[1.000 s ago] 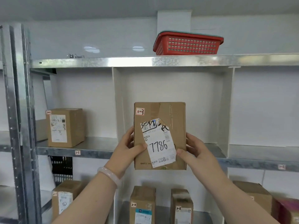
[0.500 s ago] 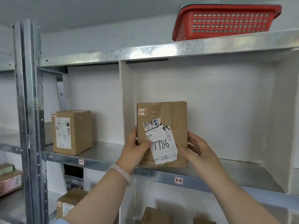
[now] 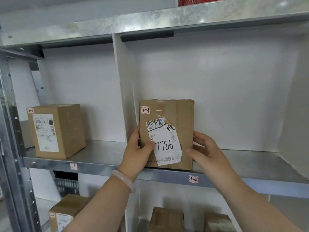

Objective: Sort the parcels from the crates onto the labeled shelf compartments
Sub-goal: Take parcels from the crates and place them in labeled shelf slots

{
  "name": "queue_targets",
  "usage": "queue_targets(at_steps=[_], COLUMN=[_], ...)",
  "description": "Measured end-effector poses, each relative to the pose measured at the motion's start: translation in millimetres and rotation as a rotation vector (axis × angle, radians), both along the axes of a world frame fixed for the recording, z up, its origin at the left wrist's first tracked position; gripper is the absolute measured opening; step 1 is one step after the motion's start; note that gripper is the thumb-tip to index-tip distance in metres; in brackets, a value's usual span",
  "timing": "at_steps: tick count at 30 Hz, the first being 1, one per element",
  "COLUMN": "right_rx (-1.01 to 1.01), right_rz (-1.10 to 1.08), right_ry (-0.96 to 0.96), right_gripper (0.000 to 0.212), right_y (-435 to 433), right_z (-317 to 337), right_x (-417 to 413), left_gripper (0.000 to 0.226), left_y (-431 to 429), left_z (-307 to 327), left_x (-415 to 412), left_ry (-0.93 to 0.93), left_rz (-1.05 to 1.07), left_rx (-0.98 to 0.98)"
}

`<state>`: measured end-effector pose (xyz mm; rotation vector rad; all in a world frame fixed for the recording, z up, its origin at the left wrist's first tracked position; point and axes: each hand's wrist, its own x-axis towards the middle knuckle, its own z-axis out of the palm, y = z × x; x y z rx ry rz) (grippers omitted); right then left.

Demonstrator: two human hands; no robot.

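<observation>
**Right of the divider [image 3: 123, 89]: parcel [image 3: 175, 114] upright at the shelf [image 3: 250, 164] front**

Just right of the white divider, the brown cardboard parcel stands upright, its bottom edge meeting the front lip of the metal shelf and its left side close beside the divider's foot. My left grip [image 3: 135, 154] is clamped on the parcel's left edge: the thumb lies across the front, touching the shipping label [image 3: 165, 144] with "7786" handwritten on it, and the other fingers reach round behind, out of sight. My right grip [image 3: 207, 151] is clamped on the opposite edge, fingers curled against the right side and the thumb on the lower front corner. A pale bracelet [image 3: 124, 180] sits on my left wrist.

A small red-bordered sticker [image 3: 145, 110] marks the parcel's upper left corner (the second figure is scrawled, and I cannot tell whether it is a 3 or a 7). Below and to the right of the divider, the shelf's front rail carries a tag reading "1-2" [image 3: 193, 179]; left of the divider, the rail's tag reads "1-1" [image 3: 73, 166].

Well left of the divider, another box [image 3: 66, 131] stands alone on the same shelf, turned slightly, with a white label on its face. Above the divider and to its right, a sliver of a red basket [image 3: 192, 0] shows on the top shelf. Below the divider, three more cardboard boxes rest on the lower level: one to the left [image 3: 66, 210] and two to the right [image 3: 167, 218] [image 3: 217, 221].
</observation>
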<state>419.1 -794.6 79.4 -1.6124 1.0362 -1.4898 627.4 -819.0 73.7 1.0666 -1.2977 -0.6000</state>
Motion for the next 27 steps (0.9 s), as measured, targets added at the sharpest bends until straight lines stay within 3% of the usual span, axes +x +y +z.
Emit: queue_targets(at_steps=[10,16,19,21,25,27], right_rx=[-0.009,-0.048,-0.322,-0.505,-0.493,-0.513], right_rz=[-0.016,-0.07,-0.223,-0.248,0.018,0.161], right_ry=[0.032,0.028,0.261,0.485,0.715,0.796], right_gripper=[0.052,0.065,0.069,0.075,0.073,0.075], right_y=[7,15,28,41,54,53], right_z=[-3,-11,-24,-33,-53,-66], right_x=[7,4,-2,-2,16,28], left_gripper=[0.051,0.064,0.068,0.067,0.068,0.068], left_y=[2,17,39,59,104,126], left_z=[-3,-14,-28,-40,-68,-85], left_x=[0,2,4,8,20,27], left_ry=[-0.043,-0.086,-0.143,-0.277,-0.628,-0.716], left_rz=[-0.007,-0.019,0.008,0.122,0.383,0.479], left_rx=[-0.018,-0.06,-0.104,-0.131,-0.059,-0.017])
